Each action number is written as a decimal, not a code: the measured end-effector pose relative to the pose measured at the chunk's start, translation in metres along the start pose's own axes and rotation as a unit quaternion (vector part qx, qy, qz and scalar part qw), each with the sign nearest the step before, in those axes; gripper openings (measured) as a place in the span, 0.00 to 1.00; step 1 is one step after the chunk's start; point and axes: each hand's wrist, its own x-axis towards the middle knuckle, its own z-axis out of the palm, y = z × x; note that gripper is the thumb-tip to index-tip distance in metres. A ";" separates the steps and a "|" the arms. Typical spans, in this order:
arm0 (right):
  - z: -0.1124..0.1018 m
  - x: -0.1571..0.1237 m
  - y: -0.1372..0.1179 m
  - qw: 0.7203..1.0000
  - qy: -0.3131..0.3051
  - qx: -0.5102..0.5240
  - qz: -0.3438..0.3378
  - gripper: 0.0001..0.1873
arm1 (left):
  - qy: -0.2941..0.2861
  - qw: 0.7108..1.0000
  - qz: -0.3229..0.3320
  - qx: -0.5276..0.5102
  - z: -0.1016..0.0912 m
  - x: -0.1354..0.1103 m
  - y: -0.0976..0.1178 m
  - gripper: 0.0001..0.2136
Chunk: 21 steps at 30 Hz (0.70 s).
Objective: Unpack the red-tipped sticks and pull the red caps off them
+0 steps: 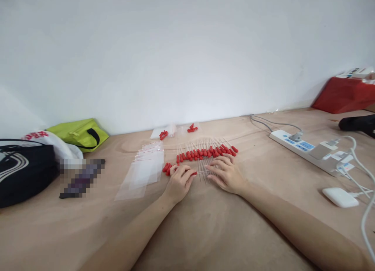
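My left hand pinches a red rubber bulb between thumb and fingertips. In the fingertips of my right hand is a thin clear glass tube, lying level with its left end at the bulb; whether it sits inside is too small to tell. Just beyond both hands lies a row of glass droppers with red bulbs, bulbs toward me and tubes pointing to the wall. Loose clear tubes lie beneath and between my hands. Several loose red bulbs are piled beside my left hand.
Overlapping clear zip bags lie left of my hands. Bagged red bulbs and another bag with red bulbs are near the wall. A white power strip, cables and a white charging case stand right; bags stand left.
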 end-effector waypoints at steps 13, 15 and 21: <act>0.010 0.003 -0.008 1.000 0.010 -0.006 -0.021 0.09 | -0.044 0.999 0.012 0.000 -0.001 0.000 0.002 0.11; 0.010 0.003 -0.009 0.999 0.019 -0.006 -0.027 0.09 | -0.055 0.998 0.013 0.000 -0.002 0.000 0.002 0.11; 0.009 0.000 -0.009 0.998 0.037 -0.021 -0.035 0.09 | -0.065 0.998 0.007 0.005 -0.005 0.000 0.002 0.11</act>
